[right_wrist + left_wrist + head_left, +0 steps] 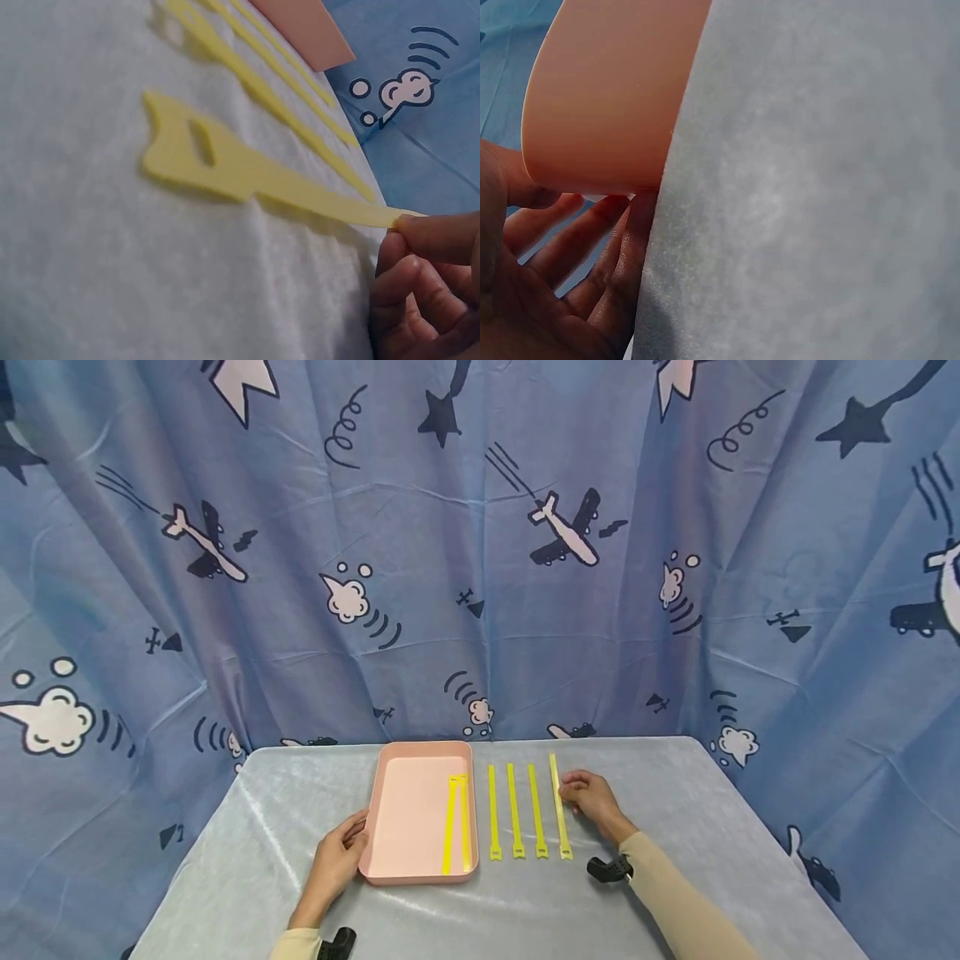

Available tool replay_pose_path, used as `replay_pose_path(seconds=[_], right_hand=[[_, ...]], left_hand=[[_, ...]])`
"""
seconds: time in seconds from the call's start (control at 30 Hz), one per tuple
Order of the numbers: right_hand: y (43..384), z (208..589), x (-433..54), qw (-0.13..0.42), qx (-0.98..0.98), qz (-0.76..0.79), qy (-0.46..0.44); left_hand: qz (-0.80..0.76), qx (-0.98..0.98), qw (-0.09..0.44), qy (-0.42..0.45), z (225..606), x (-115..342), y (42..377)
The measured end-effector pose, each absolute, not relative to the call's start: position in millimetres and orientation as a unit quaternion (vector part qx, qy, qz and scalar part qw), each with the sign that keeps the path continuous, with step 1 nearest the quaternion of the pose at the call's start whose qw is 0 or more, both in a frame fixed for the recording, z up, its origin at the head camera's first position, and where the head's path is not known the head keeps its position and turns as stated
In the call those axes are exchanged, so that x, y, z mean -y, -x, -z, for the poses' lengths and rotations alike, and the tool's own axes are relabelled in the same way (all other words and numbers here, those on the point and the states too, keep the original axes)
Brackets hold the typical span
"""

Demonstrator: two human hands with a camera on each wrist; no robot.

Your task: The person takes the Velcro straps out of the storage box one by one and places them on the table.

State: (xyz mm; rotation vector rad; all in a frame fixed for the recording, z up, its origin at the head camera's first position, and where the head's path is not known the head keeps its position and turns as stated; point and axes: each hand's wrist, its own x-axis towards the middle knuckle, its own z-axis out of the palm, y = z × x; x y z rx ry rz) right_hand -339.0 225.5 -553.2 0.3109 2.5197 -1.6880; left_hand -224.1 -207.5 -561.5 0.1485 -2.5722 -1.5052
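A shallow pink tray [408, 878] lies on the table, with two yellow hook-and-loop cable ties [450, 827] inside along its right wall. My left hand [336, 858] holds the tray's left side; in the left wrist view the thumb is at the rim and the fingers [622, 255] meet the lower edge. To the right of the tray, three yellow cable ties [515, 810] lie side by side, slotted ends toward me. Further right, my right hand [592, 797] pinches the rightmost cable tie [247, 172] between thumb and finger, along its narrow strip.
A pale grey cloth covers the table [465, 927]. Behind the table's far edge hangs a blue curtain [450, 643] printed with planes and stars. Dark wrist devices [610, 869] sit on both forearms.
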Motion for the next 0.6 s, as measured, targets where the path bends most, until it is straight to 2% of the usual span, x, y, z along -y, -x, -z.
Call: replay_pose_path(seconds=[0.6], right_hand=[[340.4, 555.5, -224.7, 0.022, -0.854, 0.511, -0.096]], left_hand=[[0.503, 0.86, 0.077, -0.049, 560.6, 207.3, 223.0]])
